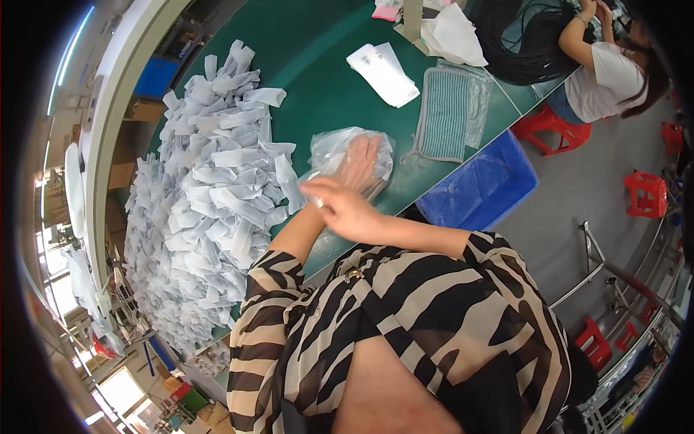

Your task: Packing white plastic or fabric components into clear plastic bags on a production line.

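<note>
My left hand [361, 160] lies inside a clear plastic bag [329, 145] on the green table, its fingers stretched out and seen through the film. Crossing over the left wrist is my right hand [345, 210], its fingers bent together at the bag's near end, where they appear to pinch the film. Close by on the left rises a large heap of small white, translucent folded pieces [217, 181]. To the right of the bag lies a grey-green striped cloth [442, 112] with clear film beside it.
A stack of white sheets [383, 74] lies farther back on the green table [311, 50]. An open blue bin [481, 184] stands by the table's right edge. Black cable coils [517, 50] and a seated person [607, 83] are at the far right, with red stools [645, 194] beyond.
</note>
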`<state>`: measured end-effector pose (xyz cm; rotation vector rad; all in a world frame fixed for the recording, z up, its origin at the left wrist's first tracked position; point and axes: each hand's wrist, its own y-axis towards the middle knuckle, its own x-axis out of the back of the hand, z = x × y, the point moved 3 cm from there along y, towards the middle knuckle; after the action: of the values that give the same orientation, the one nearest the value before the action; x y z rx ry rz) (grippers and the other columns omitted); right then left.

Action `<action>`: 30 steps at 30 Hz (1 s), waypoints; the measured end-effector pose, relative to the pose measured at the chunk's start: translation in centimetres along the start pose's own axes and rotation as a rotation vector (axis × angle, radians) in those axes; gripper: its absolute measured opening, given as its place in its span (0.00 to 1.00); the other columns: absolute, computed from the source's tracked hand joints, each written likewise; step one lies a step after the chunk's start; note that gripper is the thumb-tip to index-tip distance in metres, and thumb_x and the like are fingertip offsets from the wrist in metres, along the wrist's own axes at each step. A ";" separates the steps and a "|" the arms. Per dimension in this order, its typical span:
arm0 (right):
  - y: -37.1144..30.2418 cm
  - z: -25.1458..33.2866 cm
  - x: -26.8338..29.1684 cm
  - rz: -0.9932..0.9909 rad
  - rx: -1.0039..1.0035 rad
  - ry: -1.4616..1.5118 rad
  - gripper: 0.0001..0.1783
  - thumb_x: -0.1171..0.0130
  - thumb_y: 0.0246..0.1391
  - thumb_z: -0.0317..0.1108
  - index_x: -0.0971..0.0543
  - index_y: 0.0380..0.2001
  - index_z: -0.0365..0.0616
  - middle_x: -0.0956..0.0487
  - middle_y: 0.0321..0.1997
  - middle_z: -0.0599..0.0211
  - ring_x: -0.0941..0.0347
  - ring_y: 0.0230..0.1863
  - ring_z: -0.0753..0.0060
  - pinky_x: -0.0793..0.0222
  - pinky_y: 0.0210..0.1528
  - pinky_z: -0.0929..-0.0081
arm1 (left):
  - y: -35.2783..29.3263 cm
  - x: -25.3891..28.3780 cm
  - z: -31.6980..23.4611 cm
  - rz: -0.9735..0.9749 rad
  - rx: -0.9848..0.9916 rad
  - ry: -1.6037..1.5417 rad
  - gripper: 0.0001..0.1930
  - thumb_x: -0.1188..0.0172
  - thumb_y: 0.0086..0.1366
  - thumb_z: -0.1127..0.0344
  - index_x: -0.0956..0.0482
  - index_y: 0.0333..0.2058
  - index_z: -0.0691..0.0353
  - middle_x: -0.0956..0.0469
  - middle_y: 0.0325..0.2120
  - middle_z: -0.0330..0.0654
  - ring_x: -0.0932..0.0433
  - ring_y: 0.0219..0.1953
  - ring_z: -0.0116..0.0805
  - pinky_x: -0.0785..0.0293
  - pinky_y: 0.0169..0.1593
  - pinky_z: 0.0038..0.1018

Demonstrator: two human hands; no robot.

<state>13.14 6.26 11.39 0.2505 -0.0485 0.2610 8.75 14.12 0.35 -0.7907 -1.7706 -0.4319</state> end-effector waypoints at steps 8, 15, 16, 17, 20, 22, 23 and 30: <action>1.8 4.1 0.8 0.225 -0.041 0.182 0.31 0.50 0.50 0.14 0.28 0.60 0.41 0.29 0.61 0.58 0.24 0.49 0.65 0.29 0.48 0.72 | 1.0 2.6 -0.1 0.042 0.032 0.059 0.53 0.27 0.45 0.62 0.47 0.66 0.75 0.35 0.55 0.61 0.33 0.55 0.63 0.34 0.61 0.46; 1.8 4.8 4.6 0.254 -0.218 0.422 0.17 0.41 0.53 0.23 0.21 0.48 0.37 0.26 0.57 0.58 0.24 0.41 0.65 0.27 0.41 0.71 | 2.2 1.9 1.4 -0.073 0.229 -0.003 0.53 0.28 0.50 0.60 0.51 0.65 0.81 0.37 0.57 0.66 0.34 0.57 0.64 0.39 0.64 0.47; 1.8 4.1 6.6 0.038 0.035 0.173 0.14 0.39 0.54 0.27 0.20 0.44 0.38 0.25 0.56 0.58 0.23 0.39 0.66 0.27 0.40 0.72 | 2.2 1.4 1.6 -0.078 0.235 -0.005 0.53 0.28 0.50 0.60 0.51 0.65 0.81 0.37 0.57 0.66 0.34 0.57 0.64 0.39 0.64 0.47; 1.5 3.1 8.6 -0.173 0.293 -0.069 0.12 0.36 0.54 0.30 0.20 0.41 0.38 0.24 0.54 0.57 0.23 0.36 0.67 0.28 0.38 0.73 | 1.9 0.9 2.0 -0.123 0.234 -0.007 0.53 0.28 0.49 0.60 0.51 0.65 0.80 0.37 0.56 0.65 0.35 0.57 0.63 0.38 0.64 0.47; -0.1 -2.9 12.0 -0.518 -0.129 -0.292 0.13 0.39 0.59 0.37 0.22 0.34 0.36 0.21 0.44 0.55 0.23 0.29 0.70 0.28 0.32 0.77 | 1.2 0.6 2.1 -0.228 0.248 -0.013 0.54 0.27 0.47 0.60 0.51 0.65 0.78 0.36 0.56 0.62 0.35 0.57 0.62 0.37 0.62 0.46; -1.1 -8.1 11.9 -0.343 -0.577 -0.092 0.12 0.43 0.61 0.37 0.23 0.33 0.37 0.21 0.40 0.58 0.26 0.27 0.72 0.29 0.31 0.77 | 0.9 0.8 0.9 -0.249 0.264 0.014 0.54 0.28 0.49 0.60 0.53 0.66 0.79 0.38 0.57 0.63 0.37 0.59 0.63 0.39 0.64 0.47; -2.1 -10.8 11.1 -0.162 -1.016 0.113 0.12 0.47 0.63 0.37 0.24 0.32 0.38 0.21 0.36 0.60 0.28 0.26 0.73 0.30 0.30 0.77 | 1.0 0.9 0.6 -0.260 0.270 0.028 0.55 0.28 0.50 0.60 0.54 0.66 0.80 0.38 0.58 0.64 0.38 0.59 0.64 0.41 0.65 0.47; -2.9 -12.9 7.1 0.045 -0.938 0.593 0.12 0.49 0.64 0.36 0.26 0.28 0.40 0.27 0.24 0.67 0.32 0.22 0.76 0.34 0.27 0.77 | 0.5 0.5 1.1 -0.241 0.302 0.010 0.53 0.30 0.51 0.62 0.54 0.68 0.76 0.41 0.62 0.66 0.37 0.62 0.64 0.41 0.67 0.46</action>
<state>20.90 8.55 -1.19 -0.7648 0.4056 0.3223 8.21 15.34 0.36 -0.3643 -1.8729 -0.3138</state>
